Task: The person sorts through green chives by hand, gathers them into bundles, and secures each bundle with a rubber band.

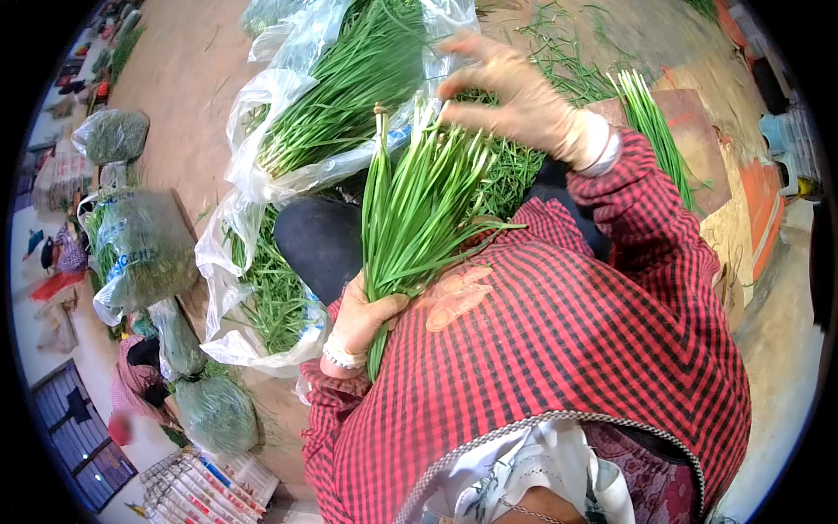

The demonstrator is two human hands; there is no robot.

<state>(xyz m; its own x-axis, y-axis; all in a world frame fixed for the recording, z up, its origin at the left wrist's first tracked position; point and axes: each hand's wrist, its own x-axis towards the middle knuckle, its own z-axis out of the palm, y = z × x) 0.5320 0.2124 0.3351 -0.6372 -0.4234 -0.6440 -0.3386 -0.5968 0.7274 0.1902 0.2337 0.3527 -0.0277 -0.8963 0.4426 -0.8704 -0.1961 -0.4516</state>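
- Left hand [360, 316]: fingers grip a green bunch [415, 218].
- Right hand [528, 98]: fingers spread wide beside its pale ends.
- Plastic bag [278, 92]: lies beyond the left fingers.

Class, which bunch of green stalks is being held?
The bunch in front of the checked top, clasped near one end by the left hand. The stalks in the open bag and the bundle on the brown board are in neither hand.
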